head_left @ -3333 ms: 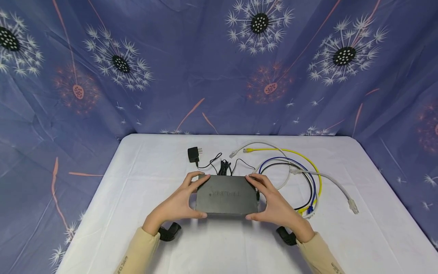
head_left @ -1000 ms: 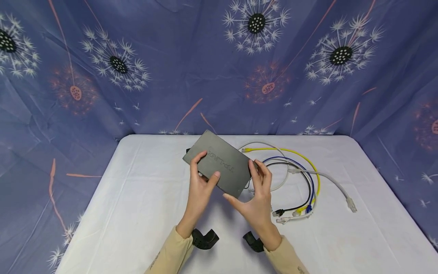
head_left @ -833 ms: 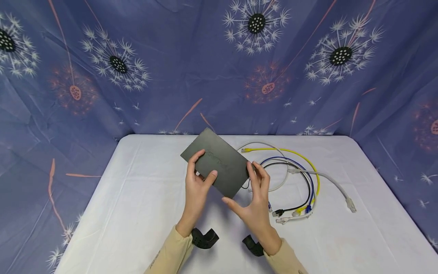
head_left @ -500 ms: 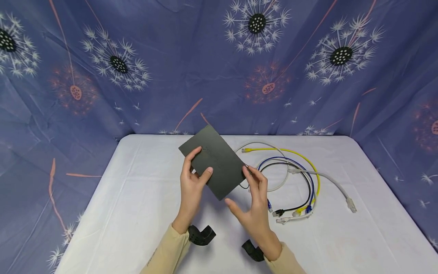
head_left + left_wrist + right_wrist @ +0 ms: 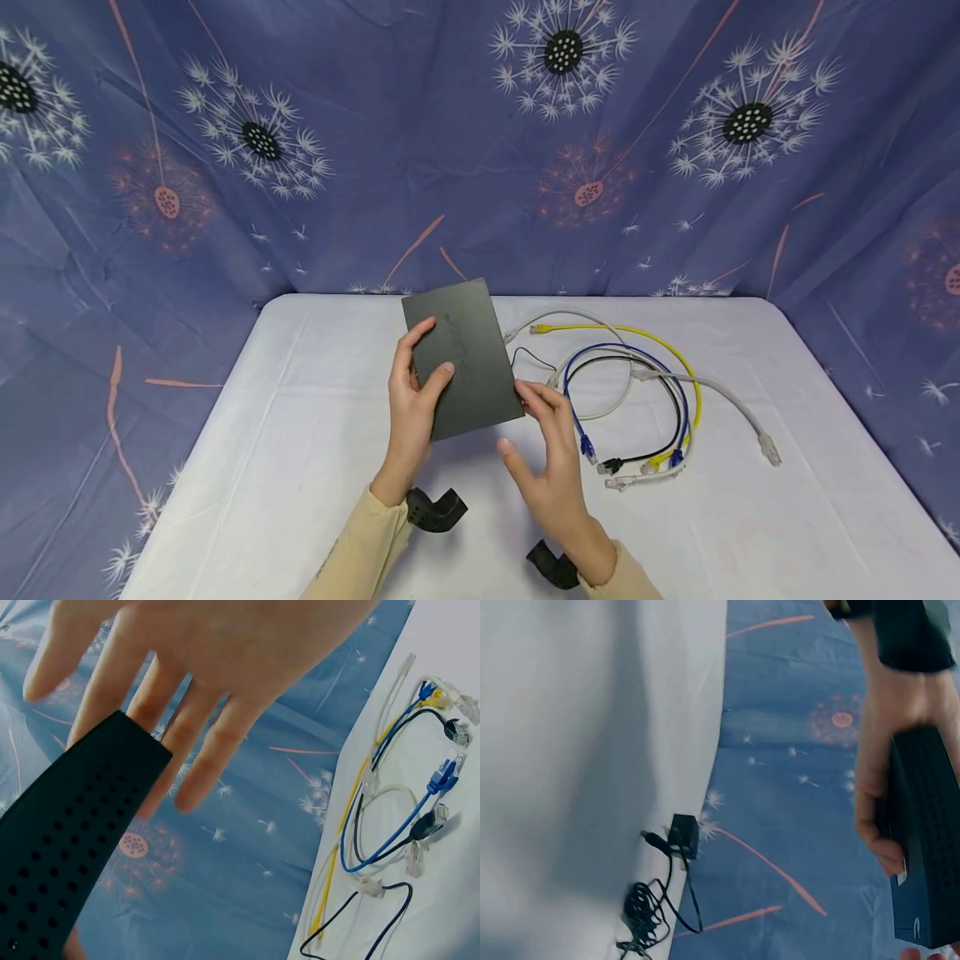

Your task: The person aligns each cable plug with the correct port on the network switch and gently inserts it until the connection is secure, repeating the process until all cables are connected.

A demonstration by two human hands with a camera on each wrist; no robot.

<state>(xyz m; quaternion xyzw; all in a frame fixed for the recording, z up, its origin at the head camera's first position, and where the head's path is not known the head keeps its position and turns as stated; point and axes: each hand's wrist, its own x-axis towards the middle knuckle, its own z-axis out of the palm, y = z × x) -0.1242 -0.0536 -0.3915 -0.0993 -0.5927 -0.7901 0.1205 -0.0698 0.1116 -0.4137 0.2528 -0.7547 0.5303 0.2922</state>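
Note:
In the head view my left hand (image 5: 408, 410) grips a flat dark-grey TP-LINK network switch (image 5: 474, 379) by its left side, thumb on the cover. The switch is held up over the table with its long side tipped nearly upright. My right hand (image 5: 553, 471) is at the lower right corner, fingertips touching the edge and thumb apart below. In the left wrist view the right hand (image 5: 199, 649) has its fingers straight and spread behind the vented end of the switch (image 5: 86, 840). The right wrist view shows the left hand (image 5: 904, 705) round the switch (image 5: 930, 847).
Blue (image 5: 641, 348), yellow (image 5: 693, 358), black (image 5: 675, 392) and pale grey (image 5: 731, 398) network cables lie looped to the right on the white-covered table (image 5: 285, 400). A black power adapter (image 5: 683, 834) with a bundled cord (image 5: 641, 915) sits at the back, behind the switch.
Both hands have lifted the switch off the table and turned it clockwise until its long side points away. The right thumb has come off it.

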